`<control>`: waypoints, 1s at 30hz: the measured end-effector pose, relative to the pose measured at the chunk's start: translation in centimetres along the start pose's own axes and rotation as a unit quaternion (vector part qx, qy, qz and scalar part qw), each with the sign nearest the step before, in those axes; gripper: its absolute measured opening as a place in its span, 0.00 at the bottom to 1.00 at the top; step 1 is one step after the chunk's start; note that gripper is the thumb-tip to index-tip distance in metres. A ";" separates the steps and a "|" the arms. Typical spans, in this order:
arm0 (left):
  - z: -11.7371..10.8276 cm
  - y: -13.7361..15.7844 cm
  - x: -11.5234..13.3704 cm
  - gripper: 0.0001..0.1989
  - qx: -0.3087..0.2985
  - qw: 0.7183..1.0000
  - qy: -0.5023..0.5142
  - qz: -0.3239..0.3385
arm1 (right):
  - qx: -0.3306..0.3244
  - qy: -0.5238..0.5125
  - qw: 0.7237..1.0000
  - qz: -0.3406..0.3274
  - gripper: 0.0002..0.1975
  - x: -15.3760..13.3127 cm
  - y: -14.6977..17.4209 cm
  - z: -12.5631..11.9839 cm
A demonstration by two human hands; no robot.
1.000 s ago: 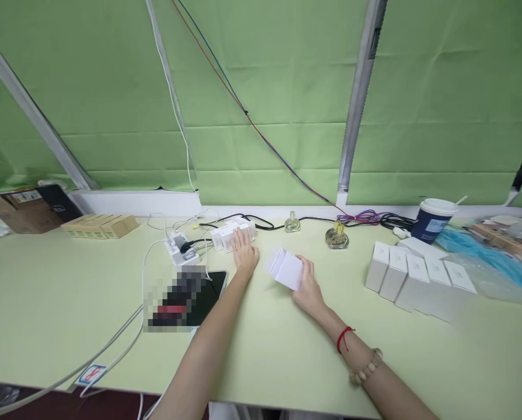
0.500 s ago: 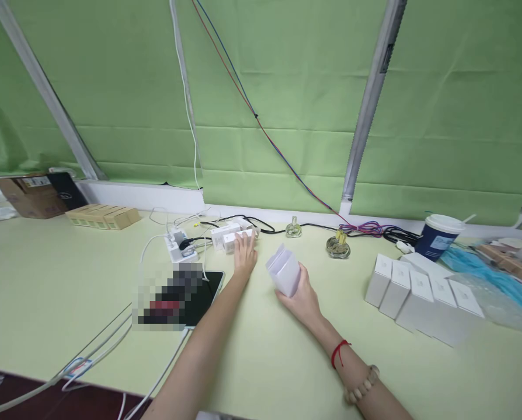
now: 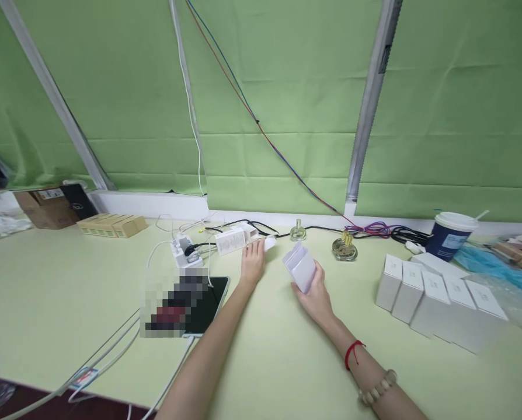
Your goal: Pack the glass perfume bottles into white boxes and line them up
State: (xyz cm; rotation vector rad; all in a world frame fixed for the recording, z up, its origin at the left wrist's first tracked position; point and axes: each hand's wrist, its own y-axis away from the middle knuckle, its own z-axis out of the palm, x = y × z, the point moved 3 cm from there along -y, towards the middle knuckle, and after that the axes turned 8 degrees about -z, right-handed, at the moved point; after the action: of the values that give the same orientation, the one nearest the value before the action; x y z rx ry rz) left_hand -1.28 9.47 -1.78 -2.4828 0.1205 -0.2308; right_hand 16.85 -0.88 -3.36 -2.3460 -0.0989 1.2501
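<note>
My right hand is wrapped around a white carton, held tilted above the table with its top flaps raised. Farther left, my left hand has its fingers bent over a small white box, mostly hidden behind them. A white flap of it sticks out past the fingertips. Just behind this hand lies another small white box with printed text on its side. A clear glass bottle stands behind and between my hands. A round glass bottle with a gold neck is farther right.
White cartons stand in a row at right, near a blue paper cup. A tablet, partly pixelated, lies at left beside a power strip with cables. Yellowish boxes and a brown cardboard box sit farther left.
My left hand has drawn slightly back and right from the printed white box, and a white flap now shows at its fingertips. My right hand still holds the carton, slightly farther right in view.
</note>
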 end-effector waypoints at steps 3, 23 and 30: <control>-0.7 1.2 0.6 0.25 -0.002 0.997 0.069 0.036 | 0.006 -0.012 0.999 0.036 0.40 0.0 -0.1 -0.1; -1.8 4.6 2.1 0.24 -0.070 0.928 0.354 -0.087 | 0.119 -0.070 0.989 -0.061 0.36 2.8 -1.4 -0.2; -2.9 5.6 2.8 0.23 -0.026 0.950 0.311 -0.018 | 0.133 -0.096 0.986 -0.031 0.38 3.1 -1.6 -0.3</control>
State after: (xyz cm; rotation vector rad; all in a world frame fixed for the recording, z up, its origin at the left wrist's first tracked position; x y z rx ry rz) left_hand 0.74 2.92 -2.53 -2.3767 0.3456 -1.0305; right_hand 19.18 1.28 -4.86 -1.9795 -0.0614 1.3648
